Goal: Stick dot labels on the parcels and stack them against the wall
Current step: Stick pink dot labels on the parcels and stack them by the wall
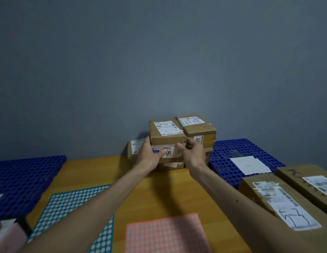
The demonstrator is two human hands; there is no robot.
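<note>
Reaching forward over the wooden table [159,189], both hands are at the stack of parcels [177,143], which stands at the far edge of the table, against the grey wall [159,61]. The left hand [149,154] holds the left side of the stack, with the fingers curved round the edge and the thumb lying on the front of a parcel with a white label. The right hand [192,154] holds the other side of the same column, with its thumb on the front, near the line where the top parcel [166,131] lies on the one under it. I cannot tell which of these two parcels the hands really grip.

A second column of the stack stands just beside, to the right, and its upper parcel [197,127] carries a small pink dot [210,124]. Blue perforated boards lie on the left [27,179] and on the right [230,148]. Near the person lie a teal sheet of dot labels [73,212] and a pink sheet of dot labels [166,234]. Two long parcels [279,201] lie at the right, well apart from the stack.
</note>
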